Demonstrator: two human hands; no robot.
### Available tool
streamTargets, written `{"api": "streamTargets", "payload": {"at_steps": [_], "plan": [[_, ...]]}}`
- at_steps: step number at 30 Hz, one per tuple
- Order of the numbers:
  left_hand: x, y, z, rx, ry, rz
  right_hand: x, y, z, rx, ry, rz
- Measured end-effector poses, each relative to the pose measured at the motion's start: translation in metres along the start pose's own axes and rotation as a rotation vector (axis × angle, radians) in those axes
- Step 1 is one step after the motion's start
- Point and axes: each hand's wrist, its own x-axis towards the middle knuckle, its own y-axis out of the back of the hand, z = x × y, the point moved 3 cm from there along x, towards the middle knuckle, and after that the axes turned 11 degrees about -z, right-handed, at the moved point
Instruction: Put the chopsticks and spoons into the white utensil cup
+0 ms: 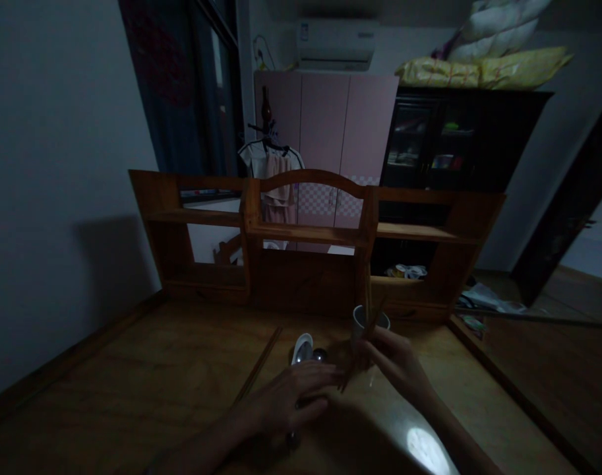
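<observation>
My right hand [394, 363] is closed around wooden chopsticks [378, 315], which slant down to the left in front of a light cup [359, 321]. Another chopstick [368, 284] stands upright in that cup. My left hand [301, 389] stretches its fingers toward the lower tips of the held chopsticks; whether it touches them is unclear. Just beyond the left fingers lie a white spoon [306, 339] and a dark shiny round piece, perhaps a spoon bowl [320, 355]. Below the left hand shows a small shiny dark end [292, 441], mostly hidden. Left of these, a pair of chopsticks [261, 359] rests on the table.
The wooden tabletop [147, 363] has a raised rim along both sides. A wooden shelf unit [305, 236] stands across its far edge. Light glares on the surface [426, 448] at the lower right. Beyond are a pink wardrobe [325, 119] and a dark cabinet [479, 138].
</observation>
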Motion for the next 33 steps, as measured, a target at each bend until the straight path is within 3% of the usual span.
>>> {"api": "streamTargets", "payload": {"at_steps": [6, 8, 11, 16, 21, 33], "plan": [[-0.006, 0.007, -0.021, 0.061, 0.073, 0.1, 0.013, 0.095, -0.017, -0.097, -0.095, 0.404], [-0.006, 0.007, -0.025, 0.098, 0.091, 0.102, 0.022, 0.12, -0.008, -0.151, -0.126, 0.397], [-0.007, 0.008, -0.026, 0.137, 0.085, 0.109, 0.037, 0.138, 0.021, -0.17, -0.202, 0.329], [-0.008, 0.01, -0.023, 0.172, 0.098, 0.127, 0.05, 0.125, 0.062, -0.116, -0.297, 0.217], [-0.009, 0.011, -0.022, 0.174, 0.134, 0.144, 0.051, 0.097, 0.076, 0.056, -0.346, 0.101], [-0.01, 0.011, -0.023, 0.161, 0.155, 0.131, 0.045, 0.09, 0.099, 0.077, -0.454, 0.178]]}}
